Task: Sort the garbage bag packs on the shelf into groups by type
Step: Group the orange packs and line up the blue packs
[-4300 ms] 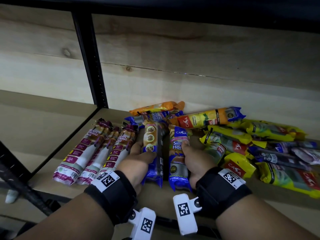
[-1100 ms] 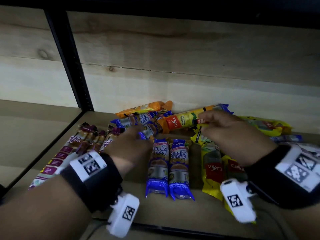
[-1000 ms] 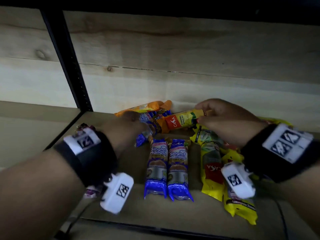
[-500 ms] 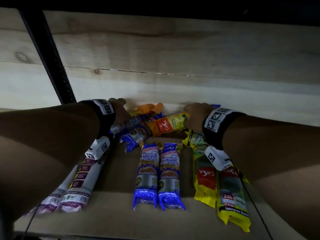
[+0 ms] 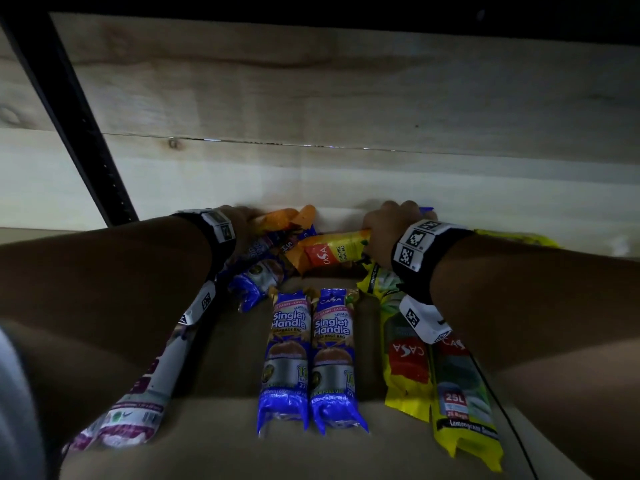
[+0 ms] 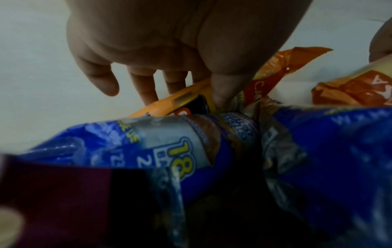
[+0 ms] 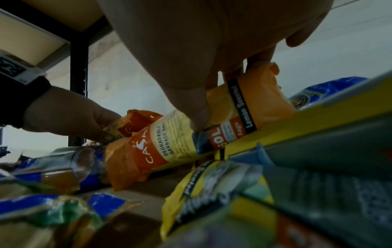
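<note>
1. Right hand (image 5: 391, 230): at 1 o'clock of the head view, against the back wall (image 5: 346, 98). Thumb and fingers curled round the orange-and-yellow Casa pack (image 5: 332, 252), gripped near its far end; thumb pad pressed on the printed face in the right wrist view (image 7: 197, 115).
2. Held pack: lying crosswise at 12 o'clock, orange end toward 9 o'clock, resting over other packs at the rear.
3. Left hand (image 5: 242, 220): at 11 o'clock, at the rear of the shelf board (image 5: 221, 441). Fingers (image 6: 144, 90) extended downward and spread, tips touching a second orange pack (image 6: 273, 72). Whether gripped or merely touched: possibly only touched; view too blurred to confirm.
4. Loose blue packs (image 5: 258, 278): just below the left hand, at 11 o'clock, overlapping.
5. Sorted groups, front of shelf:
   - Two blue Singlet Handle packs (image 5: 311, 355), side by side and touching, at 6 o'clock.
   - Two yellow Casa packs (image 5: 436, 382), side by side, at 4 o'clock, partly under the right forearm.
   - White-and-purple packs (image 5: 138, 410), at 8 o'clock, partly under the left forearm.
6. Black upright post (image 5: 72, 109): at 10 o'clock.
</note>
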